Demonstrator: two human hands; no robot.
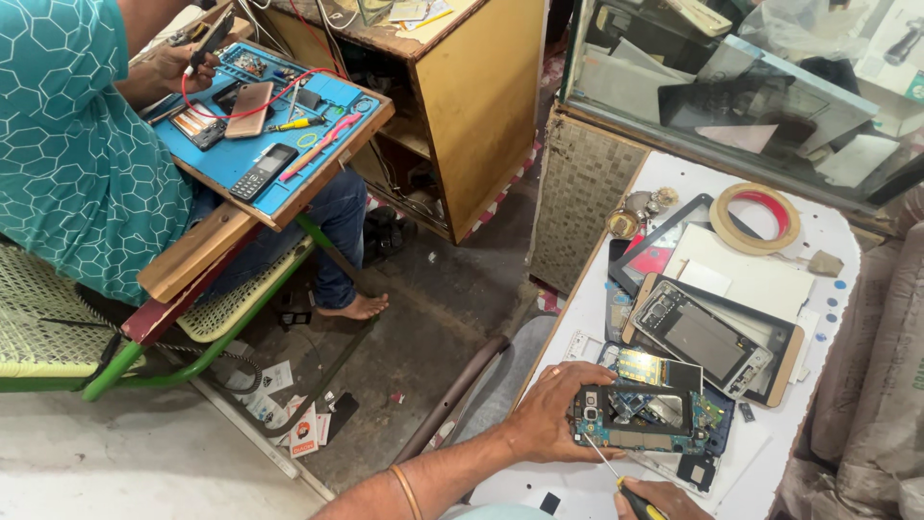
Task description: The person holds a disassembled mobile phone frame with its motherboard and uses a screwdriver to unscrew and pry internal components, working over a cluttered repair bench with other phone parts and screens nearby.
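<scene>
While the view looks down over a white worktable (597, 327), these lines hold:

Opened phone (643, 420): lies flat near the table's front edge, back cover off, blue-green circuit board and metal shields bare.
Left hand (551, 416): pressed on the phone's left end, fingers spread and curled over its edge, pinning it to the table.
Right hand (662, 500): closed around a yellow-and-black screwdriver (616, 480), its thin shaft angled up to the phone's lower edge; only partly in frame.
Handling, by judgement: light, thin, stiff along the frame but fragile at the board; small parts look easy to bend or scratch.
Where to hold: by the outer frame ends and sides, not on the bare board.
Surface: glossy chips, dull metal shields, hard plastic rim; probably slippery on the smooth table.
Nearby: a second stripped phone frame (710, 342) in a tan tray just beyond; a tape roll (757, 218), tan with a red core, farther back.
Another person: seated at left in a teal patterned shirt (67, 144), working on a blue mat (265, 125) strewn with phones and tools.
</scene>
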